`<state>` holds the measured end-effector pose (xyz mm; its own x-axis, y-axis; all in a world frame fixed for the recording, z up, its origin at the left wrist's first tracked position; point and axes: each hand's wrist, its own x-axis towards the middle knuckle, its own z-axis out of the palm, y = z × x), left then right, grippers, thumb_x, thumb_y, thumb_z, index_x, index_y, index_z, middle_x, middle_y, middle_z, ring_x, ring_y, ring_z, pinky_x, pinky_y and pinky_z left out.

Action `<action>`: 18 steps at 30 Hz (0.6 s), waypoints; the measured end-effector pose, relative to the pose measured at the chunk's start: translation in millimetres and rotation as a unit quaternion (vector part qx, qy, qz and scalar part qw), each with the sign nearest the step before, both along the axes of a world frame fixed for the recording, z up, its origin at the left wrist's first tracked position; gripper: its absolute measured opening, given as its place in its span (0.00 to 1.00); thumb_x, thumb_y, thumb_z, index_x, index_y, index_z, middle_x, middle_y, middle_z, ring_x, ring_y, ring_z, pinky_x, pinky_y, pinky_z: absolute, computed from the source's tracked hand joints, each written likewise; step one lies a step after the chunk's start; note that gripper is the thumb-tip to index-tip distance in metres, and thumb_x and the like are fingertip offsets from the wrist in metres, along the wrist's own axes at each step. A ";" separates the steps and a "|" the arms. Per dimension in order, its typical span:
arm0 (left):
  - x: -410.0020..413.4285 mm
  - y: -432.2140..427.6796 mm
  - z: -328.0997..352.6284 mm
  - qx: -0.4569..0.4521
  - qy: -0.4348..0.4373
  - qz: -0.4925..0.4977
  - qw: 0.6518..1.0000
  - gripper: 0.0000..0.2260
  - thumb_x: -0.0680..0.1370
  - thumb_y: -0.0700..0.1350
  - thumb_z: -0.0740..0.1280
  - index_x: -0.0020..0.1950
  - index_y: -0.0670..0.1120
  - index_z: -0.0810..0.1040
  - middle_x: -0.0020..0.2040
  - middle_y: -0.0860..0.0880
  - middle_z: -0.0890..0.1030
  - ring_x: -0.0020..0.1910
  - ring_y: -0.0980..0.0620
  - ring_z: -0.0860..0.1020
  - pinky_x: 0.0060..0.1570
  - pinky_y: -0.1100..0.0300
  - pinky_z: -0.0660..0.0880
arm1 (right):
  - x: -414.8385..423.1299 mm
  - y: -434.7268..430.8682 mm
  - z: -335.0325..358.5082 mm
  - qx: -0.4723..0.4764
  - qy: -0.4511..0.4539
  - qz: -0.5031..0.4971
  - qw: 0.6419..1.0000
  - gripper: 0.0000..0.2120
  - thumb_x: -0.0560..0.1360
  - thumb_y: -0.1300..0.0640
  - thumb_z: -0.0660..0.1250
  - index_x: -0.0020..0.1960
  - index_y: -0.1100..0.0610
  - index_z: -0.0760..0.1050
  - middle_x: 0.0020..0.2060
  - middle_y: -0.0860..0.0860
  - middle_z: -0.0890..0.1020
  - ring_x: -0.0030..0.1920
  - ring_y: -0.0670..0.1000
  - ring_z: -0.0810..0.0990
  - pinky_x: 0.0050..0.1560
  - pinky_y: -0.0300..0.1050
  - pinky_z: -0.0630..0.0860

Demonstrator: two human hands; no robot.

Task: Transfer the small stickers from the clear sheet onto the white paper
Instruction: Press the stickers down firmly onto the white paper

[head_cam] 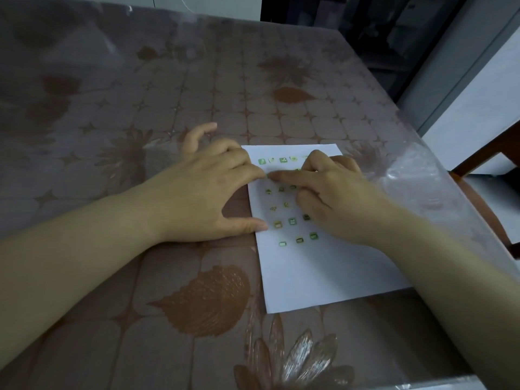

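Both forearms reach in from the near edge of the worktop toward the white paper, my landmark. Small green stickers sit in rows on the paper's far half. Left hand: thumb flat on the paper's left edge, bent fingertips pressing its far-left part, little finger lifted, grip released. Right hand lies over the paper's far-right part, index finger stretched left, tip meeting the left fingertips. Right grip: other fingers curled, can't tell if they pinch anything.
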<state>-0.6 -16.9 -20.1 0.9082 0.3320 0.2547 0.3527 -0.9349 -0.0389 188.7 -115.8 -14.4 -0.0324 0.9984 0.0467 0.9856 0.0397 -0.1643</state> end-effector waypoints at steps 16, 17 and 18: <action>1.8 4.5 -2.9 -0.055 0.019 0.031 0.998 0.33 0.71 0.72 0.44 0.69 0.59 0.68 0.50 0.54 0.65 0.56 0.52 0.63 0.67 0.53 0.43 | 13.1 4.8 -8.7 0.076 0.102 -0.041 0.991 0.25 0.73 0.54 0.48 0.69 0.47 0.68 0.40 0.39 0.63 0.46 0.41 0.66 0.71 0.51 0.56; 2.4 4.8 -2.4 -0.054 0.018 0.028 0.998 0.33 0.71 0.72 0.44 0.68 0.58 0.69 0.51 0.54 0.65 0.57 0.52 0.62 0.67 0.54 0.42 | 12.8 4.6 -8.8 0.074 0.105 -0.042 0.991 0.25 0.73 0.54 0.48 0.69 0.47 0.67 0.40 0.39 0.64 0.47 0.42 0.66 0.71 0.51 0.56; 2.9 5.6 -2.3 -0.053 0.016 0.023 0.998 0.33 0.71 0.72 0.44 0.68 0.58 0.69 0.52 0.54 0.66 0.58 0.53 0.61 0.67 0.55 0.41 | 11.9 4.3 -7.8 0.070 0.110 -0.047 0.990 0.26 0.73 0.54 0.48 0.70 0.48 0.66 0.41 0.41 0.65 0.49 0.43 0.66 0.70 0.49 0.55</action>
<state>2.2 -11.3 -22.4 0.8982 0.3978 0.1872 0.3963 -0.9169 0.0471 200.7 -111.5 -22.2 0.0872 0.9798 0.1802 0.9270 -0.0135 -0.3748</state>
